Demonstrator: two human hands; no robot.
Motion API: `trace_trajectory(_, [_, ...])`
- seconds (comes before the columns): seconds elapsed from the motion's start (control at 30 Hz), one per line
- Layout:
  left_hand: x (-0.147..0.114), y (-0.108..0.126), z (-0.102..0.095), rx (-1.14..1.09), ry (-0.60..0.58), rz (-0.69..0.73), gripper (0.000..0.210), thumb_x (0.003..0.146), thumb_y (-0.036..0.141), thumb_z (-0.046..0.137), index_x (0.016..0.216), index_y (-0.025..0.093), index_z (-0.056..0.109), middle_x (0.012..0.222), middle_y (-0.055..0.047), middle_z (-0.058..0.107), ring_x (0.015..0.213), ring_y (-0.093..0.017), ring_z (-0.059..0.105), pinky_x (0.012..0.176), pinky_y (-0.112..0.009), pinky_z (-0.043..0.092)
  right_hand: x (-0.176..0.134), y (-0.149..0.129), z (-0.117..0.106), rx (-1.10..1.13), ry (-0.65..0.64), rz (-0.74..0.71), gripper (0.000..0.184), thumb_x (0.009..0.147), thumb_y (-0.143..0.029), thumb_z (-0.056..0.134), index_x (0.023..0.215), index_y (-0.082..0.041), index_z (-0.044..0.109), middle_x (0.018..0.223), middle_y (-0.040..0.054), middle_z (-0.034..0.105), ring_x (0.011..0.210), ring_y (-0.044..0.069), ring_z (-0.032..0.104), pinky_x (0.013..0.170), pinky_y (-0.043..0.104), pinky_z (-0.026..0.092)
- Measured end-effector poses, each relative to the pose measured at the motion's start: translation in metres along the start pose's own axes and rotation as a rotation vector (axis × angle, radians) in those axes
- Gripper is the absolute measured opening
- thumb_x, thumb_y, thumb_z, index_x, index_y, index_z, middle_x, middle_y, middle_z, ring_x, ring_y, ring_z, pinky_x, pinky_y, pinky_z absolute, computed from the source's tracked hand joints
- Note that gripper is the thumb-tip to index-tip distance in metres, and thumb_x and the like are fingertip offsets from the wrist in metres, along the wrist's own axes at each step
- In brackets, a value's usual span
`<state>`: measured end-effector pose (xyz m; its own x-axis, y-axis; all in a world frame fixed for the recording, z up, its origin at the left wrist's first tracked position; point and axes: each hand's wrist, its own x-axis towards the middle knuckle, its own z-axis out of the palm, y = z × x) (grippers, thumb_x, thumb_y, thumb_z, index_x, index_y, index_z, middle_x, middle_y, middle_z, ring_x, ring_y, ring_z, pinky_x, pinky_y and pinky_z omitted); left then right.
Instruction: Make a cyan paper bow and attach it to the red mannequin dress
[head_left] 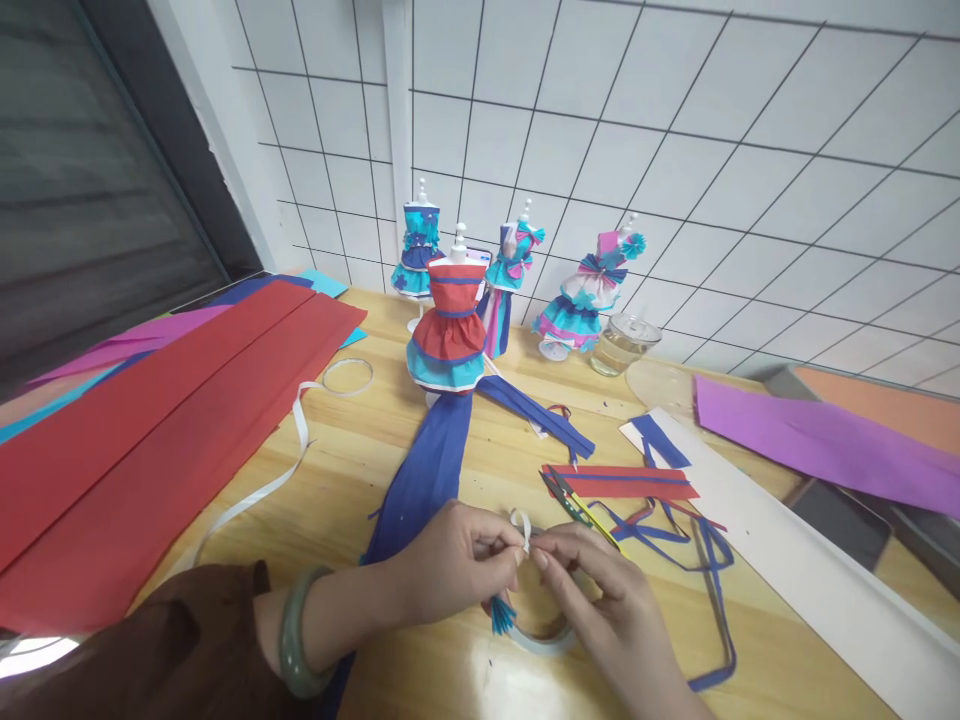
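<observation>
My left hand (469, 555) has its thumb and finger pinched on a short curled strip of whitish tape (523, 522). Opposite it, my right hand (592, 580) pinches the same strip, so the fingertips of both hands nearly meet. Below my left fingers shows a pleated blue paper fan (502, 615); whether those fingers hold it, I cannot tell. A roll of tape (541, 642) lies under both hands, partly covered by them. Just beyond my right hand are yellow-handled thread snips (581, 503), lying across a red paper strip (637, 483).
Mini dress forms in paper dresses, the nearest a red dress (450, 325), stand by the tiled wall. Red paper (187, 420) covers the left side. Blue paper (427, 460), thin blue strips (720, 600), white paper (780, 540) and a glass cup (621, 348) lie around.
</observation>
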<state>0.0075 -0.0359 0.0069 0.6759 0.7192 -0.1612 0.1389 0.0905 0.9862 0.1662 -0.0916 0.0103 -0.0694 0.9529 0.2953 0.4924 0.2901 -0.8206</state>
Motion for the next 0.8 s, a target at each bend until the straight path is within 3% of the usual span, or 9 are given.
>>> trace_trajectory(0.23, [-0.0002,-0.0011,-0.0018,0.049,-0.032,0.036,0.011,0.071,0.014,0.046,0.071,0.012,0.057,0.058,0.0,0.057,0.05,-0.008,0.055,0.044,-0.016,0.041,-0.0009,0.0069,-0.0011,-0.135,-0.001,-0.183,0.017,0.082,-0.012,0.047,0.086,-0.018,0.063,0.079,0.0085,0.062,0.073,0.019,0.06,0.062,0.029,0.05])
trace_trajectory(0.33, [-0.0003,-0.0012,-0.0021,0.051,-0.037,0.024,0.015,0.073,0.016,0.044,0.064,0.012,0.055,0.058,-0.001,0.057,0.051,-0.009,0.056,0.045,-0.016,0.041,-0.0022,0.0067,-0.0016,-0.164,-0.024,-0.216,0.018,0.082,-0.009,0.047,0.09,-0.016,0.062,0.081,0.0089,0.061,0.075,0.018,0.059,0.064,0.028,0.05])
trace_trajectory(0.6, [0.0011,-0.0056,-0.0018,0.101,-0.017,0.011,0.023,0.076,0.02,0.041,0.06,0.011,0.056,0.054,-0.002,0.058,0.051,-0.01,0.057,0.047,-0.018,0.042,-0.0025,0.0046,-0.0013,-0.155,-0.06,-0.216,0.02,0.082,-0.006,0.046,0.093,-0.015,0.06,0.083,0.0097,0.059,0.078,0.018,0.057,0.066,0.029,0.048])
trace_trajectory(0.8, [0.0008,-0.0077,-0.0022,0.312,0.0,0.173,0.022,0.076,0.015,0.041,0.059,0.011,0.055,0.054,0.0,0.056,0.051,-0.008,0.053,0.049,-0.017,0.038,-0.0026,0.0049,-0.0004,-0.155,-0.067,-0.193,0.018,0.082,-0.008,0.047,0.091,-0.016,0.06,0.081,0.0087,0.06,0.076,0.018,0.057,0.065,0.029,0.048])
